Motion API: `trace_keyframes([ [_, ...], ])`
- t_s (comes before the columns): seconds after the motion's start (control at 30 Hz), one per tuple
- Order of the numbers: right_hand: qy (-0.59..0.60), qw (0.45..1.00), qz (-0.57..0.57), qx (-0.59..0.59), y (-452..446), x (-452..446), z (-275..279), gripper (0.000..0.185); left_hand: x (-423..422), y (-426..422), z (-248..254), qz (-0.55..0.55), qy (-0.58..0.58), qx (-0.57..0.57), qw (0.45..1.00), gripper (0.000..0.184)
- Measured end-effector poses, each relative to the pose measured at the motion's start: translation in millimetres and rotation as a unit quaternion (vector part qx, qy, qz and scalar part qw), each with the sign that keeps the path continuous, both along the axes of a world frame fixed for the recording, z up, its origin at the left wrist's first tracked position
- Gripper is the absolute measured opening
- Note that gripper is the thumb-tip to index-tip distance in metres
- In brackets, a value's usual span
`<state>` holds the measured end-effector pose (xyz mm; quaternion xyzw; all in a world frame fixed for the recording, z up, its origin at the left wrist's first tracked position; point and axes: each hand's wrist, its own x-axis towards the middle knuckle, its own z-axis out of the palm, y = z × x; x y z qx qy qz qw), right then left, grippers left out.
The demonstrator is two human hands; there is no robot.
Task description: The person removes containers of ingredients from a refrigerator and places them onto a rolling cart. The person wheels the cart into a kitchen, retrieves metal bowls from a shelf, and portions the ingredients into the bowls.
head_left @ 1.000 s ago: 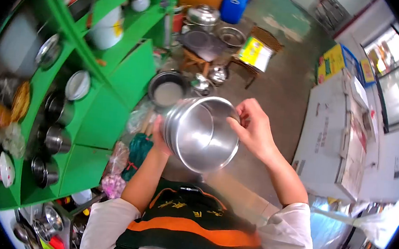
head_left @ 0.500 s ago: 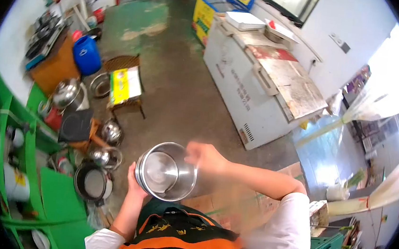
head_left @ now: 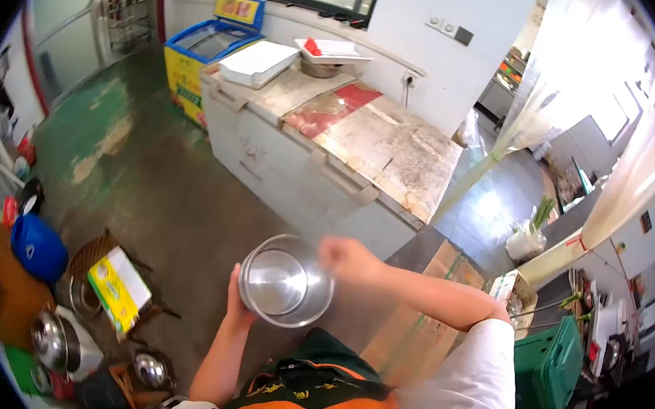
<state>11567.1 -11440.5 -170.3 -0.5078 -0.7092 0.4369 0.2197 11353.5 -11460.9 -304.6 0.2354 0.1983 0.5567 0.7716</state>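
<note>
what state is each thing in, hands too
pot: uncovered, nothing seen inside
left hand: holding the pot's side
right hand: blurred, at the pot's rim, contact unclear
white freezer: lids shut, trays on top
yellow freezer: glass top looks shut
green bin: upright, lid unclear
curtain: gathered, partly aside

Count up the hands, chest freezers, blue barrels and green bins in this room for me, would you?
Hands: 2, the left hand on a steel container and the right hand, blurred, by its rim
Chest freezers: 2, a white freezer and a yellow-and-blue freezer
Blue barrel: 1
Green bin: 1
Total: 6
</note>
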Motion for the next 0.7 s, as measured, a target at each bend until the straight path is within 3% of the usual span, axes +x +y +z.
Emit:
trace_keyframes([
  [0.07, 0.057, 0.996, -0.064, -0.023, 47, 23, -10, 0.02, 25, 72, -13, -0.006, -0.027, -0.108, 0.994, 0.047],
  [0.17, 0.075, 0.987, -0.129, -0.066, 128, 61, -13, 0.02, 62, 190, -46, -0.019, 0.008, -0.152, 0.988, 0.04],
  [0.3, 0.09, 0.979, -0.178, -0.047, 242, 109, -15, 0.019, 114, 319, -26, 0.025, 0.172, -0.177, 0.969, 0.036],
  [0.4, 0.09, 0.974, -0.203, -0.04, 324, 146, -30, 0.019, 154, 415, -40, -0.004, 0.229, -0.102, 0.968, 0.043],
  [0.47, 0.119, 0.964, -0.227, -0.076, 371, 170, -49, 0.02, 176, 462, -47, -0.044, 0.294, -0.135, 0.945, 0.05],
  [0.57, 0.155, 0.941, -0.289, -0.087, 426, 199, -61, 0.019, 209, 504, -9, -0.073, 0.295, -0.161, 0.939, 0.035],
  [0.63, 0.162, 0.935, -0.302, -0.09, 445, 212, -62, 0.019, 223, 526, 12, -0.042, 0.435, -0.121, 0.891, 0.038],
  [0.7, 0.175, 0.928, -0.317, -0.09, 458, 223, -66, 0.019, 234, 565, -21, -0.068, 0.425, -0.088, 0.898, 0.037],
])
